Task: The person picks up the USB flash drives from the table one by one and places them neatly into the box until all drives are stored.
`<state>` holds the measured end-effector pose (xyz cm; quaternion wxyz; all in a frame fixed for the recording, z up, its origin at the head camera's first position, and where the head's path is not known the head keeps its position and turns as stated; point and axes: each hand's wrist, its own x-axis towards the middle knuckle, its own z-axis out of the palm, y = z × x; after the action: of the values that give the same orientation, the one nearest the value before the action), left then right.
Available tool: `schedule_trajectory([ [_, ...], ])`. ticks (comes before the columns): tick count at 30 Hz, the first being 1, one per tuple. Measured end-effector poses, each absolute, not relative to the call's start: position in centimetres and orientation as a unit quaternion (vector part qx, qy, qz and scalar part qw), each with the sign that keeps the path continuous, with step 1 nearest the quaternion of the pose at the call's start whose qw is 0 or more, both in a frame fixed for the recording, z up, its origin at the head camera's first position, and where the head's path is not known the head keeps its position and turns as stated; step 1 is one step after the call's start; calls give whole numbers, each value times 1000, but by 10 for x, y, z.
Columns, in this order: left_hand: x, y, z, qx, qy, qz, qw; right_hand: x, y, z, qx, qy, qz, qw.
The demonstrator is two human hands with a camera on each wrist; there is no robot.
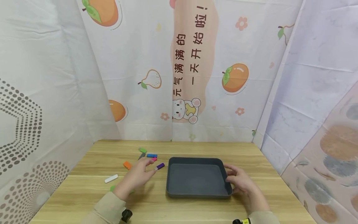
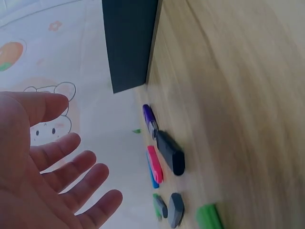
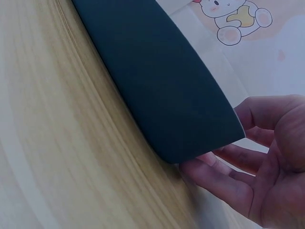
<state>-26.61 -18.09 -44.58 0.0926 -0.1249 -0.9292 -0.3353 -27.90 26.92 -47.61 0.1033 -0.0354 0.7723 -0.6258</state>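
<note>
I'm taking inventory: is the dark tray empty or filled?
Empty: the tray shows a bare floor in the head view, and the purple USB stick lies outside it, on the table.

Even, bright light casts soft shadows on the table [image 1: 195, 211] in the head view; both wrist views are dimmer.

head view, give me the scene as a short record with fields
left hand: near the purple stick and pink stick, holding nothing
right hand: fingers around the right edge of the dark tray
tray position: flat on the wood-grain table, right of the sticks
other sticks: blue stick, orange stick, white stick
backdrop: white cloth printed with fruit, flowers and writing
partly hidden: green item by the left arm
</note>
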Motion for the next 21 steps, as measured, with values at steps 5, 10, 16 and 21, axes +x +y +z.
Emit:
schedule_trajectory([
  [5, -266, -188, -441, -115, -936, -320, 91, -280, 268, -477, -32, 767, -632, 103],
  [10, -269, -196, -440, -106, -939, -317, 77, -279, 266, -477, -33, 766, -634, 102],
  [16, -269, -210, -437, -97, -943, -309, 72, -278, 264, -476, -37, 761, -639, 104],
  [21, -272, -223, -441, -82, -944, -313, 65, -276, 264, -476, -30, 763, -638, 103],
])
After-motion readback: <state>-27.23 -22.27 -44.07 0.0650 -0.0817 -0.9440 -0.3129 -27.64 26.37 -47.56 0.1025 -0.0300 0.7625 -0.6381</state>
